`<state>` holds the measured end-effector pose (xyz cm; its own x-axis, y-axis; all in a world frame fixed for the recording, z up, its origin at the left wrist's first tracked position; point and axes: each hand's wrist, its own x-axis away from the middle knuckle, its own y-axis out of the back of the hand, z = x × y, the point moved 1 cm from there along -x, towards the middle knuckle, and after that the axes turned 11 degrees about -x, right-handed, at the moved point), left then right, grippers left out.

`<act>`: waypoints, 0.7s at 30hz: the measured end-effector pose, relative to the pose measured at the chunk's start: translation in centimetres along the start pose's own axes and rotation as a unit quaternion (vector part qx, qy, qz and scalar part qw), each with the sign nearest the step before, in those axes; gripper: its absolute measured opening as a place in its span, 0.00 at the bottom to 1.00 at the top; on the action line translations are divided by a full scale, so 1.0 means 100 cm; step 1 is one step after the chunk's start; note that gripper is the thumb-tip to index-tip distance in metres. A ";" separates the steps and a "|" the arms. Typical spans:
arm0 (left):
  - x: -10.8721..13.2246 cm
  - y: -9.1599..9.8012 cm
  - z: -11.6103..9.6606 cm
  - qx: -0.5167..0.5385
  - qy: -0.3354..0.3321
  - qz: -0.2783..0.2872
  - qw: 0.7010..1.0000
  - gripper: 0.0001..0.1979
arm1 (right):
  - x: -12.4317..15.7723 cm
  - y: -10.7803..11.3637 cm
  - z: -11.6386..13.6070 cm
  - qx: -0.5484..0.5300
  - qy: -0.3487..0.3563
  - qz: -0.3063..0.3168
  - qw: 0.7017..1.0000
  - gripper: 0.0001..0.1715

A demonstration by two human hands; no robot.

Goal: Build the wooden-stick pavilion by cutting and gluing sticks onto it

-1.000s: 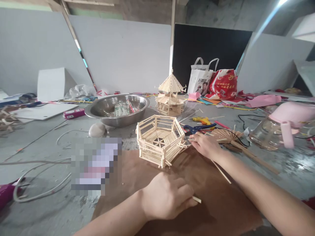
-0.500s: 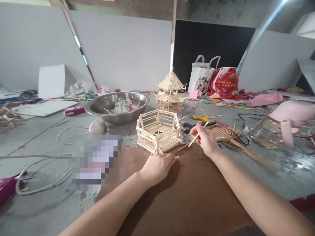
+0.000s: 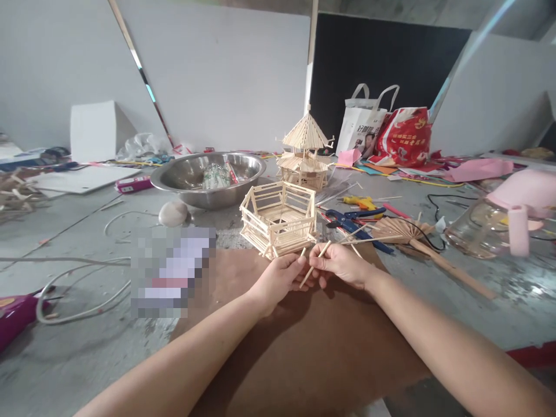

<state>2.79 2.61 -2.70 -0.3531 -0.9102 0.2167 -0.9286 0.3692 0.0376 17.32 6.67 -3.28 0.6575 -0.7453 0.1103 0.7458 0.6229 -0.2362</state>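
My left hand [image 3: 278,282] and my right hand [image 3: 343,264] meet just in front of a six-sided frame of thin wooden sticks [image 3: 282,223]. Pinched between the thumb and fingers of my right hand is a wooden stick [image 3: 322,251], slanting down toward the left hand. My left hand is closed too, with the tip of a short stick [image 3: 303,251] showing above its thumb. Under both hands lies a brown board [image 3: 330,347]. Behind the frame stands a small pavilion built of sticks [image 3: 305,150] with a pointed roof.
A steel basin [image 3: 208,200] sits at the back left, near a white round stone [image 3: 172,214]. To the right lie blue cutters [image 3: 354,223], a yellow glue gun [image 3: 362,202], a folded paper fan [image 3: 399,229] and a pink-lidded jug [image 3: 473,231]. Cables run along the left.
My right hand has moved left and down with its stick, close to my left hand. My left hand has turned and lifted from the frame's front corner. The blue cutters have come into fuller view.
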 end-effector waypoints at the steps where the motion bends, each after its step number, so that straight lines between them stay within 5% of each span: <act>1: 0.000 0.000 0.001 -0.003 0.005 0.000 1.000 0.18 | -0.001 -0.001 -0.002 0.002 0.005 -0.006 1.000 0.19; 11: 0.006 0.002 -0.005 -0.181 -0.106 -0.037 0.977 0.10 | 0.007 0.002 0.009 -0.024 0.119 -0.069 0.990 0.13; 15: 0.004 0.002 -0.002 -0.172 -0.107 -0.047 0.978 0.10 | 0.010 0.003 0.013 0.008 0.186 -0.120 0.975 0.10; 21: 0.004 -0.002 -0.001 -0.122 -0.105 -0.032 0.986 0.11 | 0.008 -0.004 0.009 0.112 0.169 -0.096 0.974 0.13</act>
<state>2.82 2.21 -2.56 -0.3349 -0.9422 -0.0002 -0.9036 0.3211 0.2836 17.68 6.04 -2.27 0.4590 -0.8651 -0.2025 0.8811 0.4725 -0.0214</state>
